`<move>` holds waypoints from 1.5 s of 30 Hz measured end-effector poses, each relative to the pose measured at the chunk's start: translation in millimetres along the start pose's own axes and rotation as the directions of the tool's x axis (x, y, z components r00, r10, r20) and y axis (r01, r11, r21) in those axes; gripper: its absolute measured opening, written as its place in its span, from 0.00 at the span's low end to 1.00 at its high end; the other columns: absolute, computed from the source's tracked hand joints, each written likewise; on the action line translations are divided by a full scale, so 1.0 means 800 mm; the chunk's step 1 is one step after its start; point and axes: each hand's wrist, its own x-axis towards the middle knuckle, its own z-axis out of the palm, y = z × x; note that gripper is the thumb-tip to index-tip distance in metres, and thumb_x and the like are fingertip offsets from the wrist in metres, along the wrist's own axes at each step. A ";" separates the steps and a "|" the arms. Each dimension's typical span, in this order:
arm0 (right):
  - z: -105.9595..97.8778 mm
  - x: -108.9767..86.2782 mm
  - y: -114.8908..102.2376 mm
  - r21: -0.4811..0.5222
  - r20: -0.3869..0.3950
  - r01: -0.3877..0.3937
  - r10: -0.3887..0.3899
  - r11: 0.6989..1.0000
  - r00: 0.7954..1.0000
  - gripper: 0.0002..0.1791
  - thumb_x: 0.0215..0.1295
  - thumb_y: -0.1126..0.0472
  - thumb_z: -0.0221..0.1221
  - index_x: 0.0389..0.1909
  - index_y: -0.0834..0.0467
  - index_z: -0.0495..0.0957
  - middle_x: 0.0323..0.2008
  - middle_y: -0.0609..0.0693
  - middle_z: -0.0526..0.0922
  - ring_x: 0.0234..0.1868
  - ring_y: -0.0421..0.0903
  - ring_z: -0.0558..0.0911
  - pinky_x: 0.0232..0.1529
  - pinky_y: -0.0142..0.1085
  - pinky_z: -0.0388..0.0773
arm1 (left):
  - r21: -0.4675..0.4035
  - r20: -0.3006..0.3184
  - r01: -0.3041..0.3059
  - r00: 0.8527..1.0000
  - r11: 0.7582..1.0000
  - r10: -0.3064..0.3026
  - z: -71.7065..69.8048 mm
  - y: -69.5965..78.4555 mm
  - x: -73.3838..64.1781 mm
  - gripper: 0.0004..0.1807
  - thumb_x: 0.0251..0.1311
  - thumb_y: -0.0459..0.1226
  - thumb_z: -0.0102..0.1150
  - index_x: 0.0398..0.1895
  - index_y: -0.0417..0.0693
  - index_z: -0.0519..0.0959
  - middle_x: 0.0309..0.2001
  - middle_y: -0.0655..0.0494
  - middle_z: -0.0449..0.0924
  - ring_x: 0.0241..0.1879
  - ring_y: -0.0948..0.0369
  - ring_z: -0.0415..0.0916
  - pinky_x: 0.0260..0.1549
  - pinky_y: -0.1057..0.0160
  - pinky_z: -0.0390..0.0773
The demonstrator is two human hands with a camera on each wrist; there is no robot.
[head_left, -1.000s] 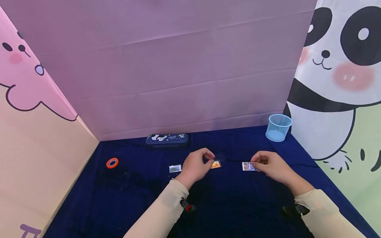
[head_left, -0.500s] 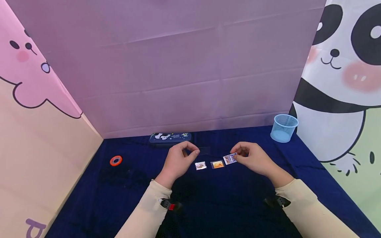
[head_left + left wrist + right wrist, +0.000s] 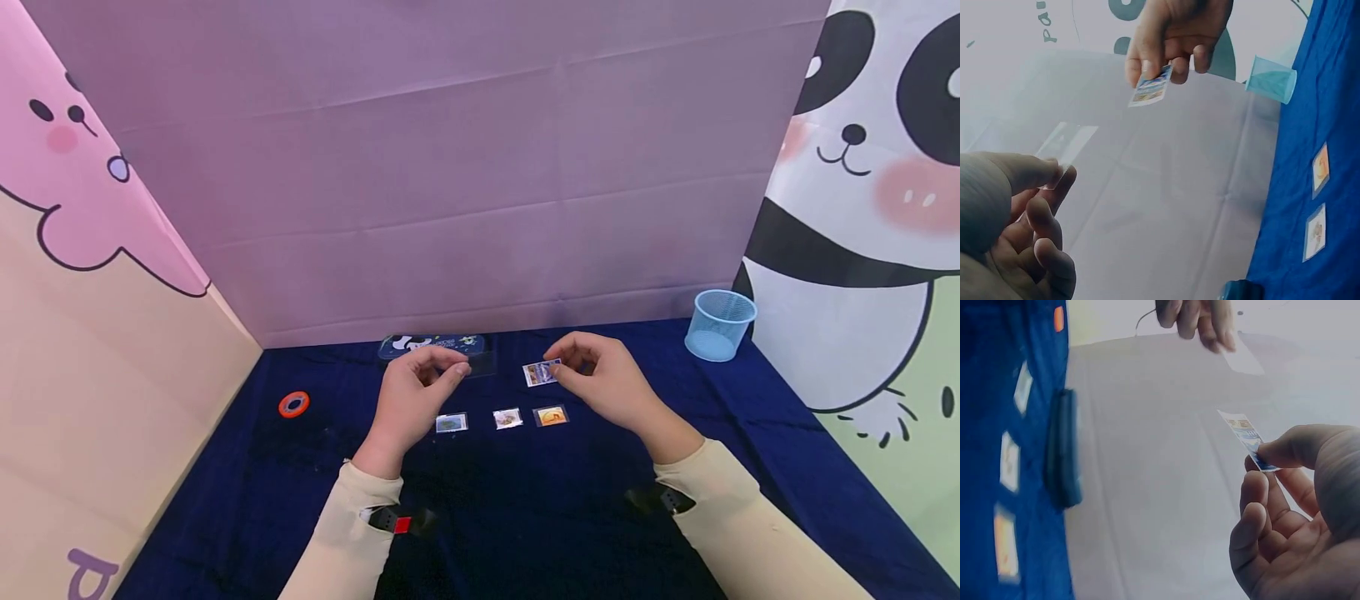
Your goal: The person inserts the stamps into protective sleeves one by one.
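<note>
My left hand (image 3: 408, 400) pinches a small clear plastic sleeve (image 3: 1075, 142) between thumb and forefinger, raised above the table. Between the thumb and forefinger of my right hand (image 3: 611, 392) is a postage stamp (image 3: 1242, 432) with a white border and a blue and purple print. Stamp and sleeve face each other with a gap between them. Below on the dark blue cloth lie three more stamps in a row: a greenish one (image 3: 452, 423), a pale one (image 3: 507, 418) and an orange one (image 3: 551, 416), the orange one in a clear sleeve.
A navy pencil case (image 3: 433, 342) with panda prints lies at the back, partly behind my left hand. At the back right stands a light blue mesh basket (image 3: 720, 325). A roll of orange tape (image 3: 293, 405) lies on the left. Printed cloth walls enclose the table.
My left hand has lifted away left with the clear sleeve, uncovering the stamps on the cloth. My right hand has raised its stamp and brought it leftward, toward the sleeve.
</note>
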 end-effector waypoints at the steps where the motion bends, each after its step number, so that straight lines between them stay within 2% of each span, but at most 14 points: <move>1: 0.002 0.003 -0.005 0.005 -0.001 0.004 -0.004 1.000 1.000 0.06 0.72 0.62 0.66 0.47 0.52 0.86 0.34 0.48 0.83 0.32 0.49 0.79 0.29 0.38 0.74 | 0.002 -0.005 -0.007 1.000 1.000 0.007 -0.002 0.001 0.000 0.05 0.70 0.41 0.68 0.45 0.55 0.89 0.34 0.60 0.83 0.21 0.56 0.67 0.22 0.63 0.68; 6: 0.015 0.013 -0.027 0.045 -0.008 0.029 -0.029 0.999 1.000 0.06 0.72 0.62 0.67 0.47 0.52 0.86 0.34 0.48 0.83 0.33 0.49 0.78 0.31 0.38 0.75 | -0.006 -0.017 -0.011 1.000 1.000 0.011 -0.007 0.006 -0.003 0.04 0.71 0.41 0.68 0.44 0.54 0.88 0.30 0.55 0.79 0.21 0.56 0.67 0.22 0.63 0.68; 13: 0.021 0.012 -0.042 0.063 -0.059 0.057 -0.053 0.996 0.997 0.07 0.71 0.62 0.67 0.47 0.54 0.86 0.33 0.46 0.84 0.32 0.49 0.78 0.29 0.37 0.74 | -0.041 -0.017 -0.001 1.000 0.999 0.001 -0.006 0.010 -0.005 0.07 0.70 0.39 0.68 0.49 0.53 0.88 0.40 0.60 0.86 0.21 0.57 0.66 0.22 0.64 0.67; 16: 0.017 0.009 -0.045 0.063 -0.071 0.058 -0.054 0.996 0.996 0.06 0.72 0.61 0.67 0.47 0.53 0.86 0.33 0.46 0.85 0.31 0.48 0.78 0.29 0.37 0.75 | -0.041 -0.019 -0.002 1.000 0.999 0.001 -0.007 0.011 -0.006 0.07 0.71 0.38 0.68 0.48 0.53 0.88 0.37 0.58 0.84 0.20 0.57 0.64 0.21 0.64 0.66; 20: 0.013 0.004 -0.051 0.071 -0.091 0.067 -0.060 0.995 0.994 0.06 0.71 0.61 0.67 0.47 0.53 0.86 0.33 0.46 0.86 0.32 0.48 0.78 0.29 0.38 0.75 | -0.048 -0.031 -0.004 1.000 0.999 0.002 -0.006 0.014 -0.008 0.03 0.71 0.39 0.68 0.42 0.52 0.88 0.31 0.56 0.81 0.19 0.59 0.63 0.21 0.64 0.65; 28: 0.016 -0.003 -0.064 0.113 -0.153 0.106 -0.088 0.988 0.984 0.06 0.71 0.62 0.67 0.46 0.55 0.86 0.35 0.47 0.85 0.34 0.47 0.80 0.30 0.36 0.77 | -0.070 -0.032 -0.018 0.999 0.997 0.016 0.000 0.020 -0.010 0.07 0.73 0.41 0.64 0.38 0.49 0.88 0.31 0.58 0.86 0.29 0.58 0.77 0.31 0.62 0.73; 33: 0.016 -0.004 -0.069 0.124 -0.195 0.102 -0.077 0.987 0.978 0.03 0.72 0.63 0.66 0.44 0.55 0.85 0.33 0.48 0.84 0.31 0.48 0.81 0.30 0.35 0.78 | -0.054 -0.020 -0.024 1.000 0.998 0.023 0.002 0.022 -0.011 0.11 0.74 0.43 0.63 0.36 0.48 0.88 0.29 0.59 0.86 0.32 0.57 0.80 0.34 0.60 0.74; 37: 0.016 -0.003 -0.069 0.149 -0.191 0.095 -0.065 0.984 0.979 0.03 0.72 0.64 0.66 0.44 0.57 0.84 0.34 0.51 0.85 0.30 0.49 0.83 0.31 0.36 0.82 | -0.065 -0.004 -0.010 1.000 0.998 0.010 0.003 0.023 -0.011 0.10 0.74 0.43 0.63 0.38 0.48 0.87 0.32 0.58 0.87 0.34 0.57 0.82 0.34 0.61 0.74; 40: 0.016 -0.003 -0.069 0.154 -0.184 0.094 -0.065 0.984 0.981 0.03 0.73 0.64 0.66 0.44 0.57 0.84 0.34 0.51 0.85 0.30 0.49 0.83 0.32 0.36 0.83 | -0.072 -0.003 -0.004 1.000 0.997 0.004 0.002 0.024 -0.012 0.06 0.72 0.41 0.66 0.42 0.50 0.88 0.36 0.59 0.88 0.26 0.59 0.76 0.27 0.63 0.70; 44: 0.014 -0.004 -0.069 0.144 -0.187 0.092 -0.065 0.985 0.980 0.03 0.73 0.64 0.66 0.44 0.57 0.84 0.34 0.50 0.85 0.30 0.48 0.83 0.30 0.36 0.82 | -0.057 -0.020 -0.013 1.000 0.998 0.012 0.003 0.022 -0.012 0.07 0.70 0.40 0.69 0.47 0.52 0.89 0.38 0.59 0.86 0.19 0.57 0.65 0.19 0.64 0.65; 45: 0.014 -0.004 -0.068 0.142 -0.186 0.092 -0.065 0.986 0.980 0.03 0.73 0.63 0.66 0.44 0.56 0.84 0.33 0.50 0.85 0.29 0.48 0.83 0.30 0.36 0.82 | -0.046 -0.027 -0.014 1.000 0.999 0.013 0.003 0.022 -0.012 0.07 0.70 0.40 0.69 0.47 0.52 0.89 0.37 0.59 0.86 0.19 0.57 0.64 0.18 0.64 0.65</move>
